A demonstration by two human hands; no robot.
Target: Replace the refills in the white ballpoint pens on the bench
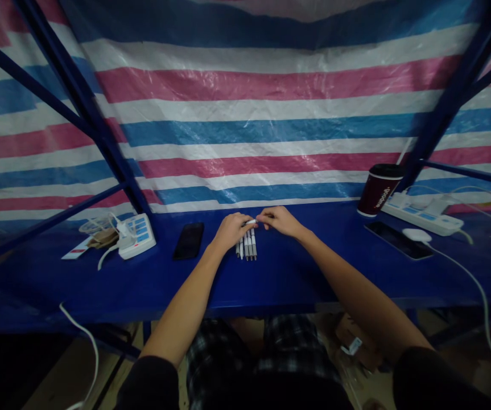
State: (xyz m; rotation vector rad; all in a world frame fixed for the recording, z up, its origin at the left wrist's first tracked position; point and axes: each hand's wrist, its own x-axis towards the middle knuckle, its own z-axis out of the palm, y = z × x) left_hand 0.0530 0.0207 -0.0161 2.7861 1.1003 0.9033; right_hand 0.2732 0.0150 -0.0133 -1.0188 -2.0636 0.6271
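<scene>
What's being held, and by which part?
A white pen: left grip on its left part, right grip seemingly pinching its right end. Which end that is, I can't tell.

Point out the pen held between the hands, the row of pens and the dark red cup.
Held pen (251, 221): head view, white barrel.
Row of pens (247, 248): head view, a barrel mid-row.
Dark red cup (374, 193): head view, side below the lid.

Backdrop: plastic sheeting (266, 128), striped in pinkish red, white and blue; glossy, creased. Desk (296, 285): long, flat, blue, set against the sheeting. Framework: blue posts, left (119, 171) and right (445, 114), with slanting braces (32, 85). Floor (68, 370): pale, partly visible beneath, shadowed. Light: dim, faint glints on the sheeting.
</scene>
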